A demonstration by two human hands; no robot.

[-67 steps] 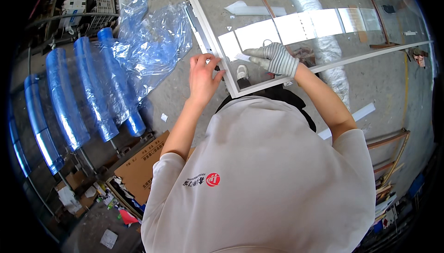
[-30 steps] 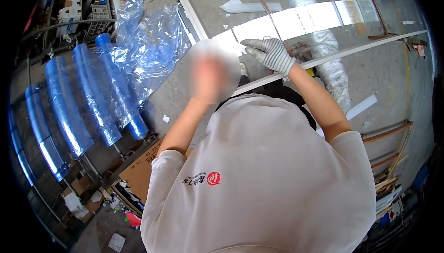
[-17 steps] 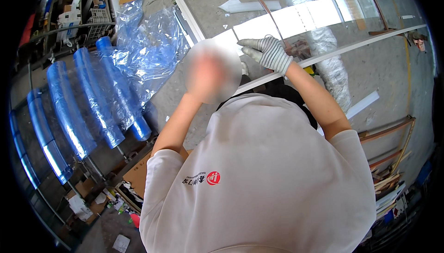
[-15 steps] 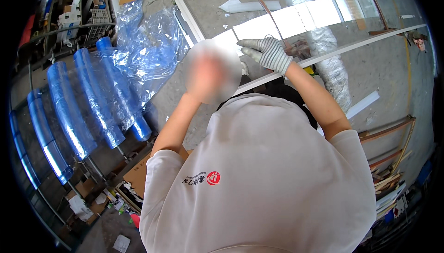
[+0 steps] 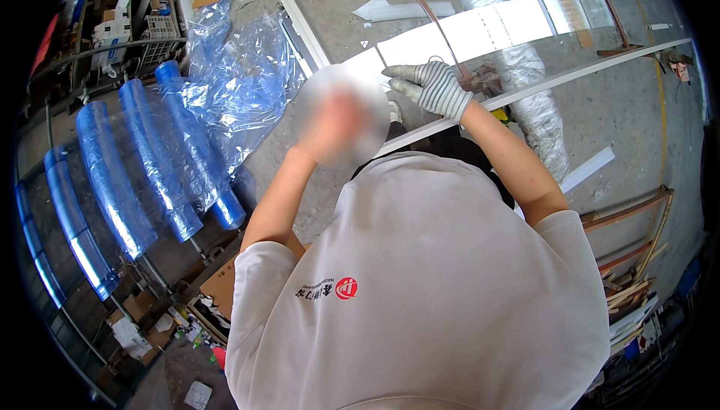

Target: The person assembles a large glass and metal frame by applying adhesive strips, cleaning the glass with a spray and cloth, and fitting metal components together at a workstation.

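The large white-framed glass pane lies flat ahead of us, its near white rail running from the near left up to the far right, and a broad white strip crosses the glass just beyond the hands. Our right hand, in a grey striped knit glove, lies flat on the pane near its near left corner. Its grip is spread, with the fingers stretched out leftward and pinching nothing. Our bare left hand is over that same corner, but it is blurred, so we cannot tell whether its grip is spread or closed, or whether it touches the frame. In our judgement the work here goes best with the gloved palm kept broad and flat, so that the pressure spreads over the glass and the pane does not slide. We would also keep the bare fingers off the frame's edge. To the left lie a crumpled sheet of clear blue plastic film and curved bars wrapped in blue film. To the right a long roll wrapped in white shows beneath the glass, and brown curved wooden strips lie on the concrete floor.
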